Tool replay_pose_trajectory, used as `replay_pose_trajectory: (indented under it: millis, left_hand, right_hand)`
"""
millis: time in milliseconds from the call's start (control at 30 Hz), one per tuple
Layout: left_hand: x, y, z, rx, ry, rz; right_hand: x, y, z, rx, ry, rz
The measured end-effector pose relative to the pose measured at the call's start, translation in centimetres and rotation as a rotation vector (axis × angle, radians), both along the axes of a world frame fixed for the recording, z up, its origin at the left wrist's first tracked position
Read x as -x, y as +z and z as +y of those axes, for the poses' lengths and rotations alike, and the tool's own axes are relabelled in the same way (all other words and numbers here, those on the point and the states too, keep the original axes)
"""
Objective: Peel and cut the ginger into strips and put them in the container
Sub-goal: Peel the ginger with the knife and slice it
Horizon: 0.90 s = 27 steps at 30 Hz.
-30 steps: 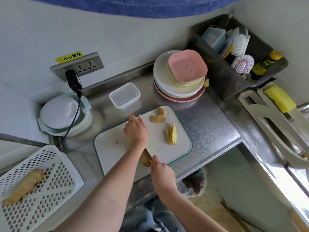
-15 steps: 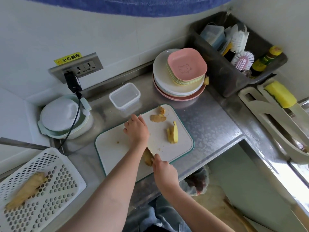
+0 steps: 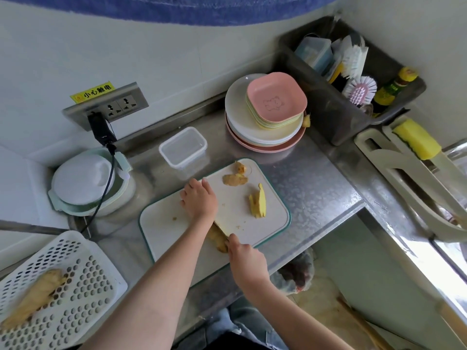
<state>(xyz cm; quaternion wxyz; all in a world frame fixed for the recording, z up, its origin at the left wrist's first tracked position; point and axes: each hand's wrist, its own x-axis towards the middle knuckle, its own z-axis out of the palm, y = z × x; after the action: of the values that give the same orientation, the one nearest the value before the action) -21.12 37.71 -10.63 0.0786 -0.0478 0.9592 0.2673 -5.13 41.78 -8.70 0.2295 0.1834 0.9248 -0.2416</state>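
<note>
Gripping knife (image 3: 222, 229), right hand (image 3: 246, 258) is slicing ginger (image 3: 219, 240); left hand (image 3: 199, 202), fingers curled, is pressing blade — risking slip, cut fingers.

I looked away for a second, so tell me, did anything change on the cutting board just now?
Hardly anything. The left hand stays pressed down on the cutting board, and the right hand keeps its grip at the near edge beside the ginger. The peeled ginger piece, peel scraps and empty container lie where they were.
</note>
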Motion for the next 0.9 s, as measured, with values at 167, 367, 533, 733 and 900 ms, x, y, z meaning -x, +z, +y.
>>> replay_pose_trajectory:
  millis: [167,367,533,733,900]
  left_hand:
    - [-3.4,1.4,-2.6,-0.153,0.241,0.12]
    - [-6.9,0.0,-4.1,0.194,-0.003,-0.125]
    - [-5.1,0.5,-5.2,0.35,-0.041,-0.275]
    - [-5.9,3.2,-4.2,-0.051,-0.109,0.369]
    - [-2.2,4.9,-3.0,-0.002,-0.684,0.307]
  right_hand:
    - [0.2,0.0,1.0,0.001,0.0,0.05]
    - [0.1,0.1,1.6,-0.008,-0.016,0.086]
    - [0.3,0.7,3.6,-0.023,-0.192,0.115]
    - [0.3,1.8,5.0,-0.239,-0.004,0.184]
    - [-0.3,1.8,6.0,-0.477,0.234,0.146]
